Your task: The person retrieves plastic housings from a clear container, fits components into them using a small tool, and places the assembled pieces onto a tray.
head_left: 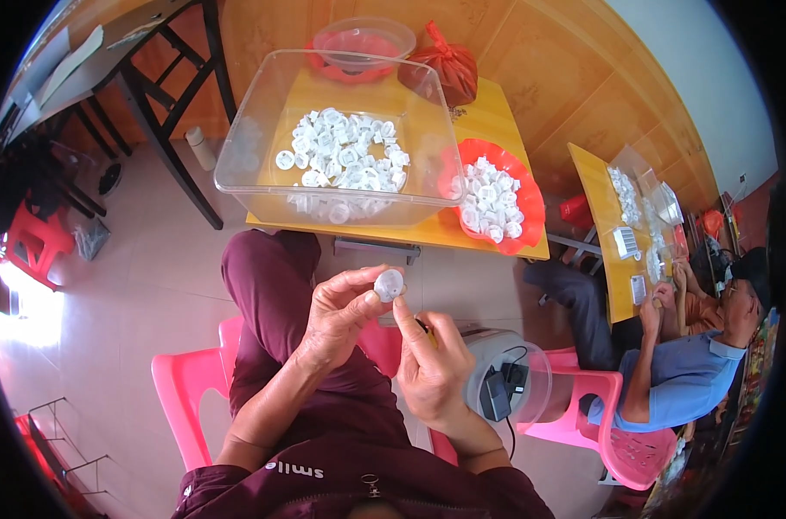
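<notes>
Within left grip (332,317), white piece (389,285), round face toward camera

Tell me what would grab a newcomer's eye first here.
Probably the big clear plastic bin of small white pieces on the yellow table, with a scalloped red bowl of similar pieces to its right. Next, near the picture's centre, the small round whitish disc held in the left hand, right hand close by.

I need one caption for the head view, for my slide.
Left hand holding a round whitish piece, right hand close by, before a clear bin of white parts.
</notes>
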Action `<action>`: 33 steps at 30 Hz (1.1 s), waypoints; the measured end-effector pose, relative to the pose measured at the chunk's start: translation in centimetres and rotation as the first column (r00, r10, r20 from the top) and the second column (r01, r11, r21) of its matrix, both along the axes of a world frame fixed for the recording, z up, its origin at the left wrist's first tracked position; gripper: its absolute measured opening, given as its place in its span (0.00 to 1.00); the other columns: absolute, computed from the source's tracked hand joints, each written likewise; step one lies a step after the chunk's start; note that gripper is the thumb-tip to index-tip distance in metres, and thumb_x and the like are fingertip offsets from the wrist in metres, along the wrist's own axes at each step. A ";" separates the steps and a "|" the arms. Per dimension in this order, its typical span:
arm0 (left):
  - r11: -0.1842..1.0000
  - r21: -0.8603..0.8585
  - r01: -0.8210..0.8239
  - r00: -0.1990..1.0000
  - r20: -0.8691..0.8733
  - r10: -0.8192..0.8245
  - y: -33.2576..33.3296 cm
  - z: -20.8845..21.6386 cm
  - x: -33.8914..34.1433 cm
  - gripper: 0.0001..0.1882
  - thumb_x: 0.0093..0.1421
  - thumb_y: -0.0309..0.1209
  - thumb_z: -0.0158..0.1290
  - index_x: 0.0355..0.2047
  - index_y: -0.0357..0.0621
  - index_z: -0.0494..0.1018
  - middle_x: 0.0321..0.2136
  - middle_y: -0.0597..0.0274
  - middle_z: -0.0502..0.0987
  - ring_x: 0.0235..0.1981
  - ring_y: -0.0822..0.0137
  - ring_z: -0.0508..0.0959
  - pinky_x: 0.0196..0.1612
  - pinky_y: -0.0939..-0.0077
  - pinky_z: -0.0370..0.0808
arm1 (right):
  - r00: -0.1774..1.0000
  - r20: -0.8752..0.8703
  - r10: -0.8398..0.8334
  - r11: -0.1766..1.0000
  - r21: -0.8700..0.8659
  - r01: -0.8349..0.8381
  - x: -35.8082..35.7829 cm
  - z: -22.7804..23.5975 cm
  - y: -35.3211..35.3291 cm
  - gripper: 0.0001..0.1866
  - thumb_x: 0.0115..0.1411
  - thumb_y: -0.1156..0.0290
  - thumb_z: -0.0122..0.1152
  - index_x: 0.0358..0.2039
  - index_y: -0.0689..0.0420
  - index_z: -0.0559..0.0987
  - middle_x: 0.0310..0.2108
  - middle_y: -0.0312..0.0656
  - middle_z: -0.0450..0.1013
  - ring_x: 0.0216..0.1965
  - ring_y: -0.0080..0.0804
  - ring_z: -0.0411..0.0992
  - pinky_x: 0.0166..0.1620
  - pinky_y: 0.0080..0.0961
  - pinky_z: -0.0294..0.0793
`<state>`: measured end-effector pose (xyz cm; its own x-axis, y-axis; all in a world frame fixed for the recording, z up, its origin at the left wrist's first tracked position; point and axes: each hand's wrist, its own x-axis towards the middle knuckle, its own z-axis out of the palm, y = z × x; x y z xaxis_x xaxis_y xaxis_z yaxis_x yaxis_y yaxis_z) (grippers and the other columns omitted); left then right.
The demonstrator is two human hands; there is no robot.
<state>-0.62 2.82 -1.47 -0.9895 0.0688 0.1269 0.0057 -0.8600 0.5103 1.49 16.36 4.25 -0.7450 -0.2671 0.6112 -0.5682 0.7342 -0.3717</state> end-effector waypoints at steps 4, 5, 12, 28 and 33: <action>1.000 -0.018 -0.014 1.000 -0.020 0.013 0.2 -0.3 0.0 0.16 0.57 0.20 0.53 0.47 0.39 0.72 0.47 0.51 0.73 0.48 0.64 0.74 0.51 0.69 0.72 | 1.000 0.004 -0.007 1.000 -0.002 0.007 -0.1 -0.1 0.0 0.25 0.42 0.83 0.58 0.44 0.51 0.79 0.27 0.38 0.70 0.26 0.32 0.72 0.26 0.25 0.72; 1.000 -0.018 -0.015 1.000 -0.022 0.014 0.2 -0.4 0.0 0.16 0.57 0.20 0.53 0.47 0.39 0.72 0.47 0.51 0.73 0.48 0.64 0.74 0.51 0.69 0.72 | 1.000 0.002 -0.005 1.000 -0.002 0.005 -0.1 0.0 -0.1 0.25 0.42 0.83 0.58 0.44 0.51 0.79 0.27 0.38 0.70 0.26 0.32 0.72 0.26 0.25 0.72; 0.995 -0.086 -0.052 0.996 -0.082 0.045 0.3 -0.1 -0.1 0.15 0.55 0.19 0.54 0.45 0.40 0.74 0.48 0.51 0.73 0.48 0.66 0.73 0.52 0.70 0.69 | 1.000 0.008 0.011 1.000 -0.013 -0.011 -0.2 -0.8 -0.1 0.25 0.43 0.83 0.58 0.44 0.52 0.78 0.27 0.39 0.70 0.25 0.32 0.71 0.25 0.25 0.71; 0.864 -0.377 -0.333 0.943 -0.142 0.302 0.9 -0.3 0.4 0.15 0.53 0.16 0.54 0.42 0.39 0.76 0.45 0.53 0.73 0.45 0.66 0.73 0.50 0.72 0.70 | 0.989 0.138 0.051 0.999 0.006 -0.053 -0.4 -1.3 -0.4 0.27 0.45 0.84 0.57 0.48 0.52 0.75 0.25 0.39 0.65 0.22 0.35 0.69 0.21 0.30 0.69; 0.941 -0.199 -0.275 0.961 -0.049 0.270 1.3 -0.5 0.4 0.14 0.53 0.16 0.54 0.41 0.39 0.76 0.45 0.53 0.73 0.45 0.66 0.73 0.50 0.72 0.71 | 0.992 0.122 0.040 0.999 0.025 -0.043 -0.4 -1.6 -0.5 0.28 0.46 0.84 0.57 0.50 0.51 0.74 0.26 0.39 0.65 0.22 0.35 0.69 0.21 0.30 0.69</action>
<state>-0.20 4.12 -2.01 -0.9713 -0.1769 0.1593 0.2379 -0.7027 0.6705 1.07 15.91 2.68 -0.8013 -0.3150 0.5087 -0.5503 0.7217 -0.4199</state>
